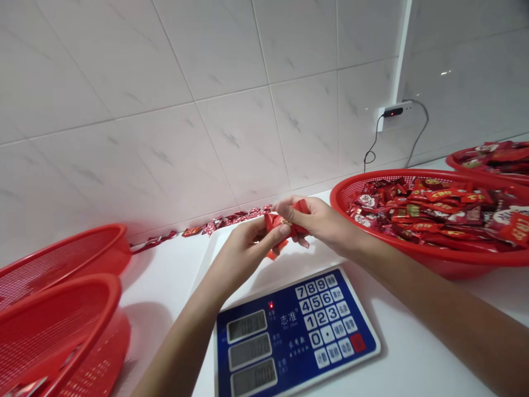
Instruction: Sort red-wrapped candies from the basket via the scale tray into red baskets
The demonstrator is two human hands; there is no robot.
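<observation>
Above the white weighing tray [303, 263], my two hands come together on a small red packet [273, 221] with a gold mark. My left hand [252, 241] pinches its near side, thumb on top. My right hand [312, 219] grips the other side, and a red end sticks up between its fingers. Its exact kind I cannot make out. Another bit of red [276, 251] shows just below the hands; whether it is part of the packet is unclear. Under my wrists lies the scale's blue panel [285, 331] with number keys and three displays.
On the right, a red basket [336, 207] is heaped with red-wrapped sweets [430, 209]; a second filled basket [452, 161] stands behind. Two red baskets [111, 309] stand at left, the nearer holding a few wrapped pieces. Several wrapped sweets [235, 219] line the tiled wall. A socket [392, 113] has cables.
</observation>
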